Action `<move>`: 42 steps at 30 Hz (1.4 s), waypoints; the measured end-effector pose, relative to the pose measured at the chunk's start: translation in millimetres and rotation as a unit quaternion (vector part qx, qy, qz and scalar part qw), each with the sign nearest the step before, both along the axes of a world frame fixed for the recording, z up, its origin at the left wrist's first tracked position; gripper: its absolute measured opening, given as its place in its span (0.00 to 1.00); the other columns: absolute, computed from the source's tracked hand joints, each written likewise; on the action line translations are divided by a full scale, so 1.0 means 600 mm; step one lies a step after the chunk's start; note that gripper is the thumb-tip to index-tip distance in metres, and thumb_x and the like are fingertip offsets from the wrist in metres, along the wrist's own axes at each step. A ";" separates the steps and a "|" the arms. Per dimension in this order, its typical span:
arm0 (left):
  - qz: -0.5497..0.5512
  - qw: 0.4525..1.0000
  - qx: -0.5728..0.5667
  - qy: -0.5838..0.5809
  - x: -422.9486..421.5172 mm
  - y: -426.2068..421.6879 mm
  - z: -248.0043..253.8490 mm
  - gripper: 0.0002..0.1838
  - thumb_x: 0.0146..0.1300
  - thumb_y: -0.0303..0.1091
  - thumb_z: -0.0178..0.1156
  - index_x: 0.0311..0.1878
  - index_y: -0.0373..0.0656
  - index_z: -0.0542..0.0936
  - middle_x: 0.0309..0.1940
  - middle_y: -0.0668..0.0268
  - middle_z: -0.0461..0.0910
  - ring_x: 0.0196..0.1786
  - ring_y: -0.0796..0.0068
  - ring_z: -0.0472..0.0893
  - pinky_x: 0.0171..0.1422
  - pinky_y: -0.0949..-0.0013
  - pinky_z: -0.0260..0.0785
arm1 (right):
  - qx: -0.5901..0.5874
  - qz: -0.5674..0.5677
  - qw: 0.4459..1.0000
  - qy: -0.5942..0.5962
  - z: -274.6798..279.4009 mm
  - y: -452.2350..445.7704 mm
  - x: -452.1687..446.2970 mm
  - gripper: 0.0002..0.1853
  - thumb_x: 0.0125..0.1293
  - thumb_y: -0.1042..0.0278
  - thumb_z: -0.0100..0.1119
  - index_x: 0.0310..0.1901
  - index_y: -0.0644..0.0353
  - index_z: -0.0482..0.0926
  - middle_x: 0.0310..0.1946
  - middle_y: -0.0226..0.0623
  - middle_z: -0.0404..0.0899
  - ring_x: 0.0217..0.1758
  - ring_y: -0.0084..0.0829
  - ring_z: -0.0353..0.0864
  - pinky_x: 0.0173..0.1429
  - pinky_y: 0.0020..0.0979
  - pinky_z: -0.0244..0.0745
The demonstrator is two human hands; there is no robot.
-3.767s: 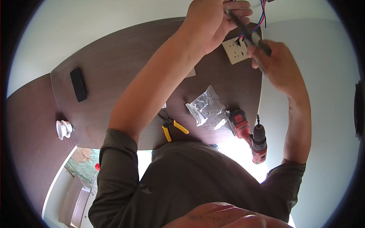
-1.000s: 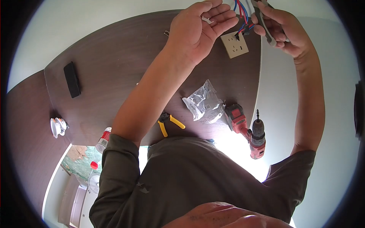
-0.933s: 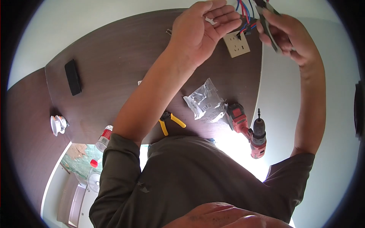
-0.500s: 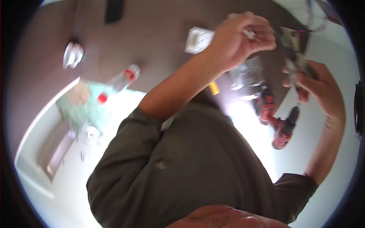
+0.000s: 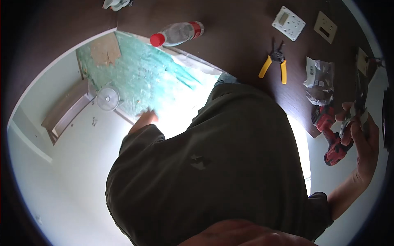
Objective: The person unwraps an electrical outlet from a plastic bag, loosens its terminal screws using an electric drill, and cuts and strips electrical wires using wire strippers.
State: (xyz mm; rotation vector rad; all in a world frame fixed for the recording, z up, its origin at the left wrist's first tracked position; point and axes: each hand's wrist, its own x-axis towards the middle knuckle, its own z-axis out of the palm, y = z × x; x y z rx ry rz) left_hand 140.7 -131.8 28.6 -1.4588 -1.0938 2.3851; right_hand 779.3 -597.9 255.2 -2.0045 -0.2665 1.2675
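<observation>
My left hand [image 5: 148, 117] hangs low at my left side, above the floor. It is blurred and partly cut off by my sleeve, so its fingers do not show clearly. My right hand [image 5: 363, 133] is raised at the right edge with its fingers closed around a long dark-and-grey tool [image 5: 360, 92]; its exact kind is unclear. Just left of that hand is a red-and-black power drill [image 5: 326, 117], partly covered by the fingers. A clear plastic bag [image 5: 322, 76] lies beyond the drill.
On the dark brown tabletop [image 5: 242, 24] lie yellow-handled wire strippers [image 5: 277, 57], a white socket plate [image 5: 289, 23], a cream wall plate [image 5: 326, 27] and a red-capped bottle [image 5: 176, 34]. A pedestal fan [image 5: 108, 98] stands on the floor near a brown trough-like box [image 5: 67, 108].
My left hand has swung from over the table, where it held a small white piece, down to my left side. My right hand has moved slightly right and lower, still holding the tool.
</observation>
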 end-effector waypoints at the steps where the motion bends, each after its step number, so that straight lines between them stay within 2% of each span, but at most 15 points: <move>1: -0.026 0.998 0.056 -0.018 -0.002 -0.013 0.048 0.46 0.64 0.52 0.60 0.82 0.62 0.50 0.85 0.64 0.38 0.82 0.38 0.46 0.69 0.10 0.44 | -0.003 -0.016 1.000 0.021 0.008 -0.007 -0.004 0.20 0.77 0.63 0.49 0.62 0.65 0.76 0.41 0.34 0.83 0.29 0.14 0.72 0.37 0.21 0.68; 3: 0.000 0.997 0.075 -0.004 0.055 -0.032 0.070 0.42 0.65 0.40 0.58 0.82 0.61 0.52 0.85 0.65 0.37 0.82 0.38 0.46 0.69 0.13 0.48 | -0.016 -0.047 0.998 0.034 0.021 -0.023 -0.016 0.19 0.77 0.64 0.49 0.62 0.66 0.75 0.41 0.34 0.83 0.29 0.15 0.73 0.39 0.22 0.69; 4: -0.060 0.996 0.055 -0.043 -0.036 -0.005 0.015 0.36 0.65 0.39 0.58 0.78 0.56 0.62 0.81 0.60 0.53 0.80 0.46 0.58 0.73 0.27 0.57 | 0.007 -0.065 0.997 0.039 0.023 -0.032 -0.025 0.20 0.77 0.64 0.49 0.62 0.67 0.75 0.41 0.34 0.83 0.31 0.17 0.74 0.42 0.23 0.70; 6: 0.425 0.854 -0.020 -0.300 -0.036 0.049 0.019 0.39 0.62 0.46 0.63 0.76 0.44 0.66 0.75 0.54 0.66 0.77 0.52 0.66 0.75 0.52 0.64 | 0.019 -0.107 0.994 0.007 0.028 -0.051 -0.042 0.20 0.77 0.65 0.50 0.63 0.68 0.75 0.42 0.35 0.83 0.32 0.18 0.76 0.44 0.25 0.72; 8: 0.007 0.961 -0.101 -0.257 0.081 0.022 -0.084 0.27 0.66 0.43 0.59 0.65 0.41 0.77 0.62 0.47 0.79 0.68 0.53 0.76 0.73 0.56 0.67 | 0.014 -0.211 0.977 -0.034 0.020 -0.051 -0.068 0.16 0.76 0.67 0.53 0.58 0.66 0.78 0.34 0.34 0.85 0.29 0.19 0.78 0.48 0.30 0.77; 10: -0.041 0.924 -0.173 -0.339 0.207 -0.007 -0.106 0.21 0.70 0.41 0.55 0.59 0.39 0.80 0.56 0.45 0.82 0.63 0.52 0.80 0.67 0.56 0.72 | 0.108 -0.256 0.957 -0.085 -0.011 -0.043 -0.106 0.16 0.77 0.69 0.50 0.61 0.67 0.77 0.40 0.37 0.85 0.40 0.23 0.81 0.56 0.33 0.76; 12: 0.009 0.809 -0.224 -0.543 0.356 -0.064 -0.080 0.16 0.70 0.38 0.54 0.55 0.44 0.82 0.47 0.50 0.85 0.50 0.48 0.85 0.56 0.51 0.76 | 0.170 -0.309 0.934 -0.060 -0.067 -0.055 -0.155 0.18 0.78 0.72 0.48 0.64 0.67 0.75 0.45 0.39 0.84 0.47 0.26 0.80 0.60 0.33 0.74; 16: 0.124 0.684 -0.255 -0.672 0.568 -0.162 0.036 0.12 0.73 0.36 0.55 0.49 0.41 0.83 0.40 0.54 0.86 0.43 0.55 0.87 0.47 0.59 0.78 | 0.198 -0.441 0.863 0.142 -0.170 -0.052 -0.238 0.21 0.76 0.68 0.50 0.65 0.70 0.72 0.41 0.37 0.82 0.44 0.28 0.80 0.52 0.34 0.76; 18: 0.152 0.650 -0.270 -0.694 0.633 -0.192 0.072 0.12 0.74 0.36 0.56 0.48 0.38 0.83 0.34 0.60 0.85 0.36 0.70 0.84 0.43 0.66 0.76 | 0.167 -0.504 0.829 0.178 -0.216 -0.050 -0.260 0.20 0.75 0.66 0.51 0.64 0.69 0.72 0.37 0.33 0.78 0.40 0.26 0.79 0.47 0.33 0.76; 21: 0.203 0.623 -0.297 -0.695 0.717 -0.233 0.095 0.12 0.75 0.36 0.55 0.48 0.37 0.82 0.30 0.65 0.82 0.34 0.78 0.81 0.42 0.70 0.74 | -0.069 -0.388 0.917 -0.062 -0.274 -0.030 -0.277 0.22 0.69 0.66 0.57 0.62 0.65 0.72 0.37 0.42 0.75 0.40 0.39 0.78 0.48 0.40 0.75; 24: 0.226 0.571 -0.306 -0.727 0.786 -0.277 0.067 0.11 0.76 0.34 0.55 0.50 0.36 0.81 0.30 0.66 0.81 0.34 0.80 0.79 0.42 0.71 0.74 | -0.106 -0.331 0.885 -0.311 -0.330 -0.021 -0.275 0.26 0.64 0.68 0.59 0.63 0.65 0.71 0.46 0.51 0.74 0.48 0.51 0.78 0.54 0.47 0.74; 26: 0.272 0.494 -0.376 -0.735 0.825 -0.313 0.049 0.10 0.75 0.30 0.55 0.52 0.36 0.81 0.33 0.63 0.82 0.35 0.79 0.80 0.42 0.70 0.74 | -0.108 -0.344 0.890 -0.279 -0.351 -0.018 -0.252 0.29 0.59 0.70 0.62 0.63 0.62 0.70 0.53 0.53 0.72 0.55 0.55 0.75 0.58 0.50 0.73; 28: 0.258 0.485 -0.409 -0.729 0.856 -0.347 0.034 0.10 0.75 0.29 0.55 0.52 0.36 0.80 0.34 0.63 0.82 0.36 0.78 0.81 0.43 0.70 0.75 | -0.132 -0.275 0.849 -0.432 -0.372 -0.013 -0.222 0.31 0.57 0.71 0.66 0.64 0.60 0.71 0.52 0.51 0.73 0.55 0.53 0.75 0.58 0.50 0.73; 36: 0.072 0.512 -0.506 -0.691 0.909 -0.415 0.046 0.09 0.75 0.29 0.56 0.53 0.37 0.79 0.39 0.60 0.84 0.41 0.70 0.84 0.47 0.68 0.77 | -0.156 -0.252 0.845 -0.445 -0.474 -0.021 -0.189 0.34 0.56 0.72 0.69 0.66 0.58 0.70 0.56 0.45 0.73 0.61 0.49 0.72 0.65 0.48 0.68; 42: 0.085 0.479 -0.507 -0.712 0.904 -0.437 0.020 0.06 0.70 0.27 0.57 0.47 0.39 0.79 0.39 0.57 0.83 0.39 0.56 0.83 0.44 0.60 0.76 | -0.185 -0.320 0.803 -0.468 -0.467 -0.013 -0.171 0.34 0.59 0.70 0.68 0.67 0.61 0.69 0.57 0.50 0.73 0.60 0.53 0.72 0.64 0.50 0.68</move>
